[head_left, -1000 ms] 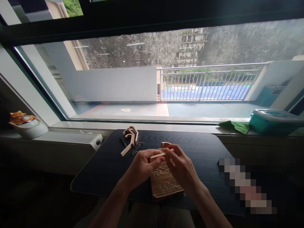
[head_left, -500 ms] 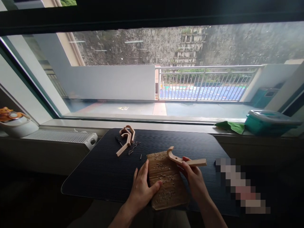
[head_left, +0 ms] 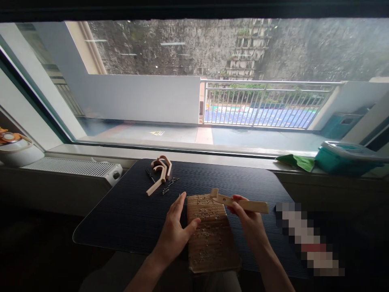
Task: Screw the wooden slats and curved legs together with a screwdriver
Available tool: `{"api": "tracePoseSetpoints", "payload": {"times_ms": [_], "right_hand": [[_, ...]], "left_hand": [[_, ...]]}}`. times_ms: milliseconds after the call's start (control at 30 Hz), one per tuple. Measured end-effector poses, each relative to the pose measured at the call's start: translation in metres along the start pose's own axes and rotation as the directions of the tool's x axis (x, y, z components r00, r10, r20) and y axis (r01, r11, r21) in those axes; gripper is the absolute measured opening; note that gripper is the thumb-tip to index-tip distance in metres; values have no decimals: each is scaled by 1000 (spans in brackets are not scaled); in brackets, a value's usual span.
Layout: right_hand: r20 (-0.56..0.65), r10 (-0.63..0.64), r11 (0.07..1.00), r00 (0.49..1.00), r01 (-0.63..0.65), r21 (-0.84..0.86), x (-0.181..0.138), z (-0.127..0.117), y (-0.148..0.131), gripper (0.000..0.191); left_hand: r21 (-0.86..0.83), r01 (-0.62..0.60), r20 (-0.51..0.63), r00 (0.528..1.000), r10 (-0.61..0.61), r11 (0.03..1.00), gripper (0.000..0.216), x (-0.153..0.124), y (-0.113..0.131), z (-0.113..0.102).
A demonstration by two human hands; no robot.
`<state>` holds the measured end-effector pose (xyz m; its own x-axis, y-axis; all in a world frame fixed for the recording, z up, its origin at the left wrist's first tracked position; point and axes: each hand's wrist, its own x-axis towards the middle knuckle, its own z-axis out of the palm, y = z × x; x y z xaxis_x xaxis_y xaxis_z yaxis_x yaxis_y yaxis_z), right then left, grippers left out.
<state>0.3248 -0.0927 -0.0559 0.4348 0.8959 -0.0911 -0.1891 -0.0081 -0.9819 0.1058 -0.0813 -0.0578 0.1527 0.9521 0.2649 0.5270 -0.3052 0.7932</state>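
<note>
A curved wooden hook (head_left: 258, 207) with a hole near its bend is gripped by my right hand (head_left: 251, 225), fingers closed round its straight shank. Its bent end lies over the far edge of a brown, ridged board (head_left: 209, 247), which looks like cardboard and is pitted with many small holes. On the board's left side my left hand (head_left: 173, 231) is open, thumb spread over the surface and fingers pointing up past the left edge. Whether its thumb touches the board I cannot tell. The board reaches over the table's near edge.
On the dark table (head_left: 121, 219) lie more wooden hooks (head_left: 161, 178), a screwdriver (head_left: 150, 175) and several screws (head_left: 170, 185). Beyond are a window sill with a green cloth (head_left: 296, 162) and a teal box (head_left: 346, 158), and a white radiator (head_left: 75, 164) at left.
The hook has turned in my right hand, its bent end now facing differently. My left fingers have lifted off the board's edge and spread. The view has tilted down slightly.
</note>
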Motion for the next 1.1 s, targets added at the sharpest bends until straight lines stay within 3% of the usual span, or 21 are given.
{"api": "tracePoseSetpoints", "payload": {"times_ms": [167,300,567,1100], "right_hand": [[246,-3,1000,969,6,-8,2,27,-15,41],[330,9,1000,944,2,-31,11,33,-24,44],[275,-74,980,959,121,-157,23,28,-41,46],[293,-54,936,955,151,-319,26,25,-16,29]], "left_hand": [[-183,-93,0,995,95,979,51,23,23,-7],[-236,-84,-36,996,78,968,38,34,24,-12],[-231,-25,-58,998,12,973,36,47,20,-27],[9,-116,-25,993,116,993,28,39,-12,-20]]}}
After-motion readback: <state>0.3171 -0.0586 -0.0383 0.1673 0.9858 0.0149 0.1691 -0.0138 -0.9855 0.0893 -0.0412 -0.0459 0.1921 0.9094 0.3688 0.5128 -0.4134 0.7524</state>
